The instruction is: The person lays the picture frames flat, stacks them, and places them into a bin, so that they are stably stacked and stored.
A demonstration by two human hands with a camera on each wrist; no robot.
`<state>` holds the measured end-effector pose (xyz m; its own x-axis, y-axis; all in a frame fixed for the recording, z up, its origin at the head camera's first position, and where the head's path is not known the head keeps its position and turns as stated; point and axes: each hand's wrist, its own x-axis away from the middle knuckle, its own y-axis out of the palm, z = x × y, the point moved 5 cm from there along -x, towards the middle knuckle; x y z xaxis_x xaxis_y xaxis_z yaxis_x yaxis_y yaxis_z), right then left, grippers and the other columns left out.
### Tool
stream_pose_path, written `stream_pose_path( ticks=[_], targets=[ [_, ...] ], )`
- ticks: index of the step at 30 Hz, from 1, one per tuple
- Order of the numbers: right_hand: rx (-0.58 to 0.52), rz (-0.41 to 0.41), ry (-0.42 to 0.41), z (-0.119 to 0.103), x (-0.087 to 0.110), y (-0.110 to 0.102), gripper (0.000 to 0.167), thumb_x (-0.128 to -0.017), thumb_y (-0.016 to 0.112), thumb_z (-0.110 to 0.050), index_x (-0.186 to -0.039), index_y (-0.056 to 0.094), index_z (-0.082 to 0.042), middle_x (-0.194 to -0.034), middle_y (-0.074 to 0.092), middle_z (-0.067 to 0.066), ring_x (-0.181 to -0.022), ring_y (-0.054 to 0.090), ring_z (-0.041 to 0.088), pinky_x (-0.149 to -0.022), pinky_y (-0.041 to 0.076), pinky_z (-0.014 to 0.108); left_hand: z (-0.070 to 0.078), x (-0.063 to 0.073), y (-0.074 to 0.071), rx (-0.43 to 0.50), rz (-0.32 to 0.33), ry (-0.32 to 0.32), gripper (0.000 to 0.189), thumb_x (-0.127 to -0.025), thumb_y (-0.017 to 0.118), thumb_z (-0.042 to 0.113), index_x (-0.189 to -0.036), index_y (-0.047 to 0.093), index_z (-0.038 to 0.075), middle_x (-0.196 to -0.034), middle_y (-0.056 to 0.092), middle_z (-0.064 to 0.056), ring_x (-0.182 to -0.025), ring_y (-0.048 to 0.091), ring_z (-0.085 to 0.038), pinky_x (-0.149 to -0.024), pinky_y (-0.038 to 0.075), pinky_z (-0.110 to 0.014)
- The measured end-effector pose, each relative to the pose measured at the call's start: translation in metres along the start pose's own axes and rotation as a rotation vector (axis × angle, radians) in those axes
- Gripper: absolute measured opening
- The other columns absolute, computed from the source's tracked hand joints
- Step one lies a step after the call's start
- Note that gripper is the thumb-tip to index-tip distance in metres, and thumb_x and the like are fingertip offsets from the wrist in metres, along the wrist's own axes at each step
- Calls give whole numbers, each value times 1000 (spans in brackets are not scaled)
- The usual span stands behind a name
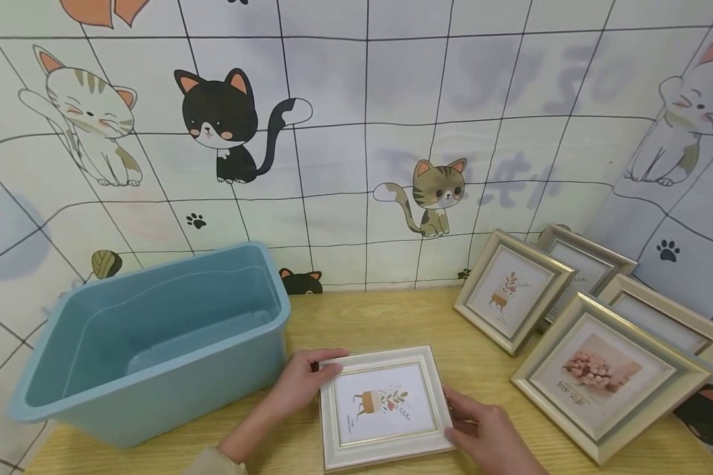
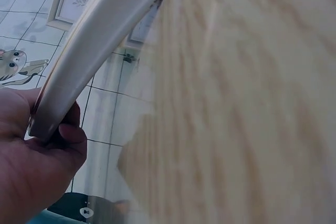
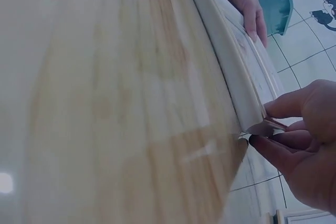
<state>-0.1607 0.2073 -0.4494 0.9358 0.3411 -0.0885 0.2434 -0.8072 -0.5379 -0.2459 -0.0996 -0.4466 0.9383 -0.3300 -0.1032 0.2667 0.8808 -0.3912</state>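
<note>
A cream picture frame [image 1: 386, 406] with a gold inner line lies face up and sideways, low over the table in the head view. Its print shows an orange pot with leaves and flowers. My left hand [image 1: 309, 379] grips the frame's left edge, thumb on top and fingers underneath. At the opposite edge my right hand [image 1: 487, 425] pinches it near the lower right corner. In the right wrist view the thumb of that hand [image 3: 310, 140] presses the frame's top while fingers reach below. The left wrist view catches the left hand [image 2: 42, 156] around the frame's side [image 2: 100, 51].
An open blue plastic bin [image 1: 154, 369] stands on the left. Several framed prints stand at the right, including a plant-print frame [image 1: 505, 297] and a larger flower-print frame [image 1: 606, 376]. Behind the wood-grain table [image 1: 362, 313] hangs a cat-patterned wall covering [image 1: 333, 152].
</note>
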Motion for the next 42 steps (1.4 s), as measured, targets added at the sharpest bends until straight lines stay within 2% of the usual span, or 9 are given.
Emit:
stream_pose_path(
  ticks=[5, 9, 14, 19, 24, 29, 33, 37, 42],
  targets=[
    [27, -13, -8, 3, -2, 3, 61, -88, 78, 0, -137, 48, 22, -130, 59, 37, -107, 70, 32, -84, 57, 32, 0, -2, 2, -11, -11, 20, 27, -99, 68, 11, -125, 74, 5, -103, 75, -6, -74, 52, -7, -61, 42, -21],
    [94, 33, 16, 1, -2, 5, 59, -86, 81, -4, -135, 56, 17, -128, 64, 29, -108, 70, 29, -86, 57, 32, -2, -2, 2, -11, -2, 38, 27, -99, 68, 9, -124, 74, 2, -112, 74, -10, -83, 57, -12, -67, 47, -24],
    [218, 87, 81, 2, 0, 7, 57, -83, 85, -14, -133, 65, 4, -129, 69, 15, -117, 65, 32, -95, 53, 41, -6, -5, 3, -59, 16, 42, 26, -98, 68, 8, -122, 75, 4, -106, 74, -9, -77, 54, -13, -65, 45, -25],
    [265, 88, 81, 5, 3, 9, 56, -83, 85, -20, -132, 67, 0, -129, 69, 12, -117, 64, 35, -96, 52, 46, -10, -6, 6, -63, 13, 44, 25, -98, 68, 7, -121, 76, 4, -116, 74, -10, -102, 65, -22, -84, 52, -32],
    [277, 86, 67, 7, 4, 9, 55, -85, 84, -21, -133, 67, -1, -129, 69, 13, -117, 64, 36, -96, 52, 47, -14, -7, 8, -107, 26, 54, 25, -98, 66, 6, -121, 76, 6, -121, 72, -11, -120, 62, -33, -98, 49, -50],
    [270, 79, 81, 9, 4, 8, 54, -87, 82, -22, -135, 66, -1, -130, 69, 14, -118, 63, 39, -96, 52, 49, -15, -11, 10, -160, 61, 60, 24, -97, 67, 6, -118, 78, 10, -119, 73, -8, -119, 63, -30, -99, 49, -50],
    [232, 56, 113, 10, 5, 9, 57, -88, 82, -25, -136, 65, -1, -130, 68, 16, -120, 63, 40, -96, 51, 51, -13, -12, 10, -178, 76, 37, 23, -97, 67, 4, -117, 77, 9, -118, 73, -7, -107, 64, -26, -88, 51, -41],
    [239, 42, 106, 10, 5, 9, 58, -88, 82, -26, -137, 64, 0, -130, 67, 17, -120, 62, 40, -96, 51, 53, -13, -12, 10, -186, 74, 5, 23, -98, 65, 5, -117, 77, 10, -120, 73, -6, -110, 63, -24, -89, 50, -41],
    [264, 26, 69, 9, 6, 8, 58, -89, 81, -27, -137, 63, 1, -130, 67, 18, -119, 62, 40, -96, 51, 51, -15, -12, 11, -194, 69, 4, 23, -98, 65, 4, -117, 77, 10, -118, 73, -4, -113, 63, -25, -91, 50, -44]
  ],
)
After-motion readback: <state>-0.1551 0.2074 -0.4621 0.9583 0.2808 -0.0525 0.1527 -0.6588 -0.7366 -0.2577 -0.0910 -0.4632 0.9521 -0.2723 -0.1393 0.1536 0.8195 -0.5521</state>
